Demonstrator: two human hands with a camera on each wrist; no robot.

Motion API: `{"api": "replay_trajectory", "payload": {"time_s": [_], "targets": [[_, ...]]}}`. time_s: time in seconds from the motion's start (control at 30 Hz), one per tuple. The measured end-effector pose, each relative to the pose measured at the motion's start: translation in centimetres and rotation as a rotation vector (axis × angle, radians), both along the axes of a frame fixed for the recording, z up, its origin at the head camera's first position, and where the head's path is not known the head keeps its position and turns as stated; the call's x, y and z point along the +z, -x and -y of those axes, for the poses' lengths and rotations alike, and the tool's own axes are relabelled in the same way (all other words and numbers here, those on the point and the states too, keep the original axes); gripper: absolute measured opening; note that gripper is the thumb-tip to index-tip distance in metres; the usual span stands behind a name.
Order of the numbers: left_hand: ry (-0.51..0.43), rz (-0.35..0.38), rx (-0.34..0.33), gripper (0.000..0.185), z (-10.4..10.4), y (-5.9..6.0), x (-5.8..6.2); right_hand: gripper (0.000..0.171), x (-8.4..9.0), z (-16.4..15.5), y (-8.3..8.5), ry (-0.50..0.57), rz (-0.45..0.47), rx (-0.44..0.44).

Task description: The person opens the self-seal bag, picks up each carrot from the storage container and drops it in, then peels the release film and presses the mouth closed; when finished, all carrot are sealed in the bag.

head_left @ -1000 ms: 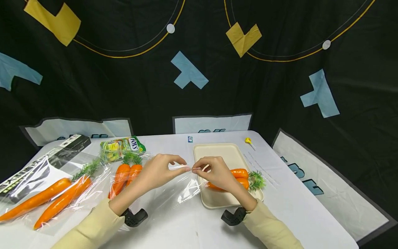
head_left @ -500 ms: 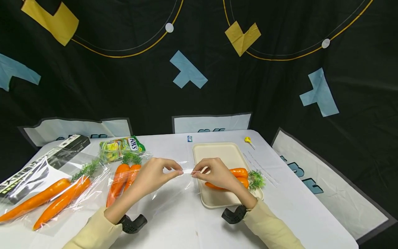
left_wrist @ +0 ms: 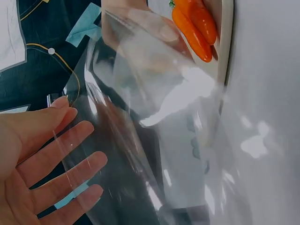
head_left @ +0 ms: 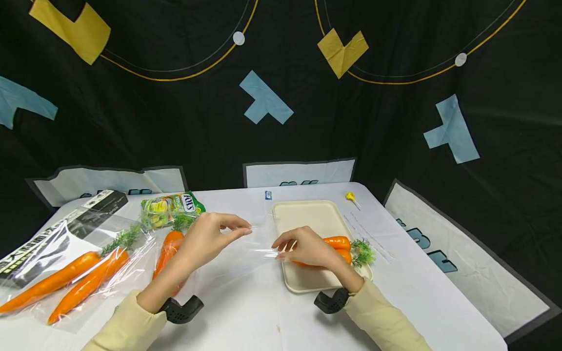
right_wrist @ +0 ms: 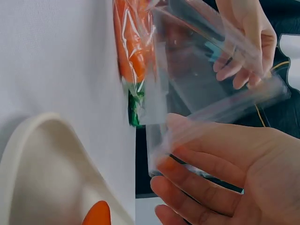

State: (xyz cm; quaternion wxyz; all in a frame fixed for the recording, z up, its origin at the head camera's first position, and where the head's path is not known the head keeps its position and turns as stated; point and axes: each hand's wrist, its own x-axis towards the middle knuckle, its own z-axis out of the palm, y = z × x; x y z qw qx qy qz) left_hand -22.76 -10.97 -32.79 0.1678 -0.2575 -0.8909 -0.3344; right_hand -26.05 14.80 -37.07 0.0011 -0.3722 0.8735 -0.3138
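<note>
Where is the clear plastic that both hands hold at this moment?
The clear plastic fills the middle of the left wrist view; in the head view it spans between the left hand and right hand, near the left edge of the cream tray.

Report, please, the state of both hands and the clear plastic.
Left hand pinching clear plastic. Right hand at plastic too, grip unclear. Nothing seen blocking; carrots on tray near right hand.

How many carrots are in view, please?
6: two carrots at far left, two by the left arm with one mostly hidden, two on the tray. Others may be hidden.
</note>
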Motion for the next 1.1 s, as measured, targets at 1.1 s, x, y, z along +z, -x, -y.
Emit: {"api": "replay_trajectory", "payload": {"time_s": [1.1], "targets": [[-0.024,-0.023,-0.002,0.008,0.1,0.3,-1.3,0.031,0.4,-14.0,3.4,-0.187,0.052,-0.127]]}}
